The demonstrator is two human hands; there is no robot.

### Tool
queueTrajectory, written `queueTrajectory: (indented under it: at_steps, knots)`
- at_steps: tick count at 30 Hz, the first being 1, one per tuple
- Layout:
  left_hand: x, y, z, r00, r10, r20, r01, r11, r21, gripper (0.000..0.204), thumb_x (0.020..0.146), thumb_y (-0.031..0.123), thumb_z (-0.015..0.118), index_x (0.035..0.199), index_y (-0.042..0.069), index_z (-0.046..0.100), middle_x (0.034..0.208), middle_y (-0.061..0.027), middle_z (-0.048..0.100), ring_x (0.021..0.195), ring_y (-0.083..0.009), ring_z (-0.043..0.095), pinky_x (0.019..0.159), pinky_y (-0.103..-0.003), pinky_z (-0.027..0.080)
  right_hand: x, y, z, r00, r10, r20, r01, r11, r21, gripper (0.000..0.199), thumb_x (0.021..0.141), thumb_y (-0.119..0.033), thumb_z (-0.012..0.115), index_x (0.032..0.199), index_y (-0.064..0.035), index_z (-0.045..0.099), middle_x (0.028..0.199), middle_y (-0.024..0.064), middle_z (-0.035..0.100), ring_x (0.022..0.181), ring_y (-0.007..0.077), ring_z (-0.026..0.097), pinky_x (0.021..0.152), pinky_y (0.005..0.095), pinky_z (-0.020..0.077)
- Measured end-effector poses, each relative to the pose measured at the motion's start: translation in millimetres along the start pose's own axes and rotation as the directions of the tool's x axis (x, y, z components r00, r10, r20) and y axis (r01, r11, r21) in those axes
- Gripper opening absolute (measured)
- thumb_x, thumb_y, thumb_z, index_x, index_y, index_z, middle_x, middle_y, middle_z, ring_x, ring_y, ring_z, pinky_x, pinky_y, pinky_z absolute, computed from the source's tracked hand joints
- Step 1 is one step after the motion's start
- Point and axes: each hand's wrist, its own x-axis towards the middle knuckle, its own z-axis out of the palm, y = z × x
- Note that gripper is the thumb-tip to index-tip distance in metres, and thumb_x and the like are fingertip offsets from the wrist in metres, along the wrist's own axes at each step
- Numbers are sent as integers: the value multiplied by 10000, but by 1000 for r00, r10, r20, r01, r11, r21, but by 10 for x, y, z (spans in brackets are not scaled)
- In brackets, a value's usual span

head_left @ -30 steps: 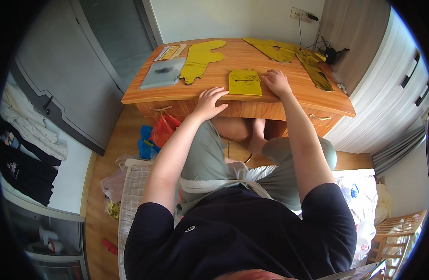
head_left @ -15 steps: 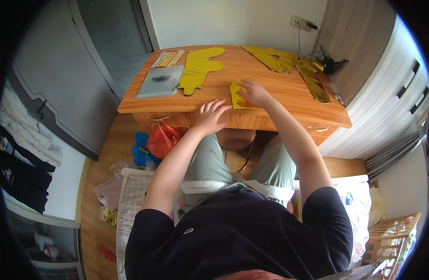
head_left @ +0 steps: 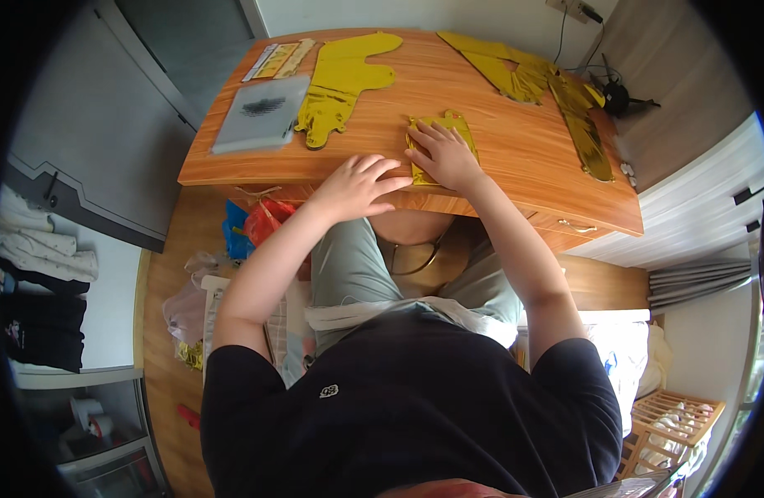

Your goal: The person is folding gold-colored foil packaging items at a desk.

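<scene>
**A:** What are the hands doing?

**B:** A seated person leans over a wooden counter [head_left: 498, 141]. The right hand [head_left: 444, 156] lies flat on a small folded gold foil piece [head_left: 457, 126], fingers [head_left: 423, 137] spread and pressing down rather than gripping. The foil sits directly under those fingers, close to the counter's near edge.

**A:** And the left hand?

**B:** The left hand [head_left: 355, 187] rests palm down at the counter's near edge, just left of the right-hand fingers. Its fingers [head_left: 382, 170] are loosely spread and hold nothing; the fingertips reach toward the foil's left edge, but I cannot tell whether they touch it.

**A:** What else is nearby?

**B:** Beyond the left-hand fingers and further left lies a larger gold foil shape [head_left: 340, 83], with a grey flat packet [head_left: 260, 112] beside it. Far beyond the right-hand fingers, toward the back right, long gold foil strips [head_left: 556, 83] lie spread out, with a small black device [head_left: 619, 98] and its cable past them.
</scene>
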Motion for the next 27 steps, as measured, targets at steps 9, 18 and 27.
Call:
queueTrajectory:
  at_steps: [9,18,27]
  knots:
    - [131,-283,-22,978,193,80,-180,972,-150,621,841,423,776,1411,266,586,1426,-27,529,1313,-274,510,1100,-457,430,-24,-29,-44,1000,15,21,-15,1000,-7,641,1044,-566,452,1533,-154,486,1624,102,416,1514,332,347,1256,516,241]
    - [214,-377,-68,959,264,106,-252,961,-117,669,833,455,781,1451,322,562,1395,-13,547,1264,-232,529,1062,-433,452,-28,-22,-19,999,-1,-36,2,1000,8,604,1036,-524,505,1517,-158,509,1599,124,445,1482,368,385,1234,540,266]
    - [311,-490,-154,917,370,146,-364,929,-70,726,792,507,793,1453,327,555,1389,-7,542,1249,-219,523,1069,-419,420,-25,-21,-22,1000,6,-14,-6,1000,-9,621,1040,-549,472,1516,-152,506,1608,112,436,1496,347,370,1240,525,262]
